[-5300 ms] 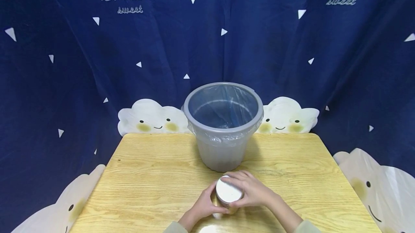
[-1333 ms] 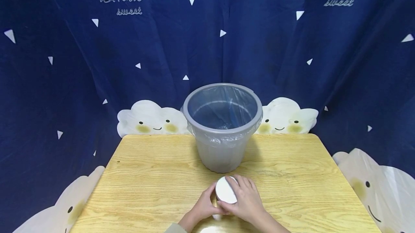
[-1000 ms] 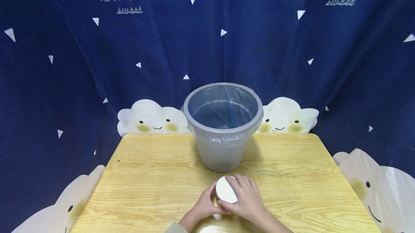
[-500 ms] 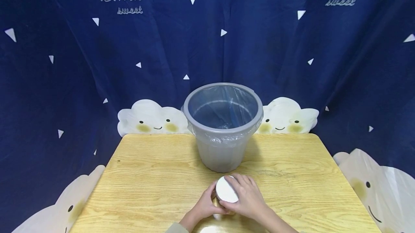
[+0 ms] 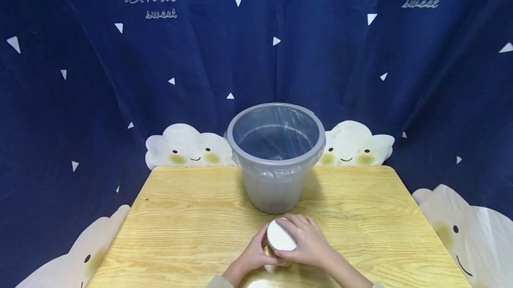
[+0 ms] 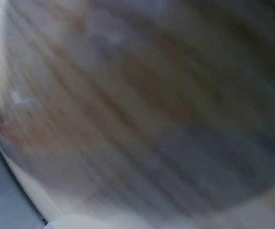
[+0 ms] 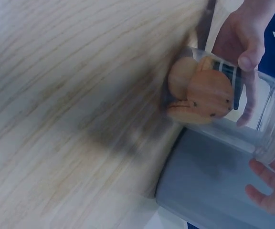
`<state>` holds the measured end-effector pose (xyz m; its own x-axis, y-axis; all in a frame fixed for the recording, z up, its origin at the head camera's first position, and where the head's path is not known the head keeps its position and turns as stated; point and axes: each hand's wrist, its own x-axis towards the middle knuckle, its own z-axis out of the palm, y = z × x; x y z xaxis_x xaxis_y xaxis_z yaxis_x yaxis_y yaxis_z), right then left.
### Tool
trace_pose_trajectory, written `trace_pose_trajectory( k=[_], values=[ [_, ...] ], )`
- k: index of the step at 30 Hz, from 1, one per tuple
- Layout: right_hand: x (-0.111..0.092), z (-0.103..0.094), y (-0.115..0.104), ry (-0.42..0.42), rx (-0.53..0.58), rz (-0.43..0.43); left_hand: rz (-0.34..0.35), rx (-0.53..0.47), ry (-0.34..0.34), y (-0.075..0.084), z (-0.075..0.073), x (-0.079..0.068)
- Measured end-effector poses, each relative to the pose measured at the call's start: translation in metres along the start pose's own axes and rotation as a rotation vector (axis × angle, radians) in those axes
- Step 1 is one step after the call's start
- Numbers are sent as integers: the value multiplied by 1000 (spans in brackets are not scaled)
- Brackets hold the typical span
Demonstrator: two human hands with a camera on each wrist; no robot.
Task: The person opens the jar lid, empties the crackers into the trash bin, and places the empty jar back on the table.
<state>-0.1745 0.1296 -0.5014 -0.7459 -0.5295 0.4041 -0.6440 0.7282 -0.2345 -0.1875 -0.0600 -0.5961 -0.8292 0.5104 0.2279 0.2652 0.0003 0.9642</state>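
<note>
A clear jar [image 7: 214, 131] stands on the table, with a white lid [image 5: 280, 235] on top. Through its wall show several round orange-brown cookies [image 7: 209, 93] at the bottom, and a dark label strip lies along one side. My left hand [image 5: 254, 252] grips the jar's body, thumb in front, fingers behind. On the lid, my right hand [image 5: 306, 241] curls its fingers over the far edge and its thumb along the near edge. The right wrist view catches only some fingertips [image 7: 266, 183] of that hand beside the jar's neck. The left wrist view is mostly blur.
A grey bin [image 5: 274, 185] lined with a clear plastic bag stands upright just behind the jar. The wooden table [image 5: 188, 217] ends at a dark blue curtain [image 5: 200, 56] printed with clouds and triangles. Light glares off the table near its front edge.
Over the last second my right hand has turned a little counterclockwise on the lid, its thumb shifting right. Earlier it had turned clockwise. The left hand and bin stay put.
</note>
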Motion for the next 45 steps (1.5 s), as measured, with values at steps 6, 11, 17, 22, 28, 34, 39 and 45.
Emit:
trace_pose_trajectory(
  k=[6, 11, 17, 22, 28, 34, 39, 45],
  values=[
    [2, -2, 3, -43, 19, -15, -16, 14, -17, -2, -1, 1],
    [4, -5, 5, -79, 41, -13, -30, 0, -42, -3, -1, -1],
    [6, -7, 8, -116, 38, -34, -73, -14, -46, -1, -1, 0],
    [9, -10, 10, -145, 30, -65, -87, -21, -39, -1, 0, 0],
    [12, -13, 12, -184, 26, -95, -83, -28, -19, -2, 1, 0],
    [14, -14, 15, -178, 40, -149, -101, -39, -25, 0, 1, -1],
    [17, -16, 19, -185, 62, -184, -116, -50, -19, 2, 1, -1],
    [22, -22, 20, -228, 103, -174, -120, -55, -16, 2, 1, 0]
  ],
)
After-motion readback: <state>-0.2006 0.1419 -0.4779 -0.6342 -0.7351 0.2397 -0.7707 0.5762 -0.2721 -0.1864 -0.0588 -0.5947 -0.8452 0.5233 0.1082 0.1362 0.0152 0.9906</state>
